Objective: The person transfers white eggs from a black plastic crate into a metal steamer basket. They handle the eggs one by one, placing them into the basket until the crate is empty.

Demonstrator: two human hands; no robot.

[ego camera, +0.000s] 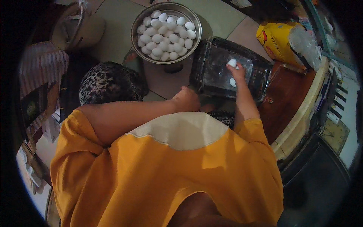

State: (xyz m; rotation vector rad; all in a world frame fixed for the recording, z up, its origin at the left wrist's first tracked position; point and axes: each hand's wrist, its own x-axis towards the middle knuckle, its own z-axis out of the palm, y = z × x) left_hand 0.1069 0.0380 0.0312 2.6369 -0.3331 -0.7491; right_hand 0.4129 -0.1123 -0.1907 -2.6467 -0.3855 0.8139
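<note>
My right hand [238, 71] reaches into a black plastic crate [198, 72] lined with clear plastic film, its fingers around a white egg [232, 62]. Another white egg [232, 82] lies in the crate, partly hidden by that wrist. My left hand [187, 99] is curled beside the crate's near left corner. Its fingertips are hidden, so whether it grips the crate or anything else is unclear. Left of the crate and farther off, a round metal basin [134, 42] holds many white eggs [163, 38].
A yellow bag [275, 39] with clear plastic stands beyond the crate's right side, near a reddish-brown wooden panel [286, 105]. At upper left is a bucket [90, 31] on the tiled floor [116, 20]. My knee in spotted cloth [110, 83] rises left of the basin.
</note>
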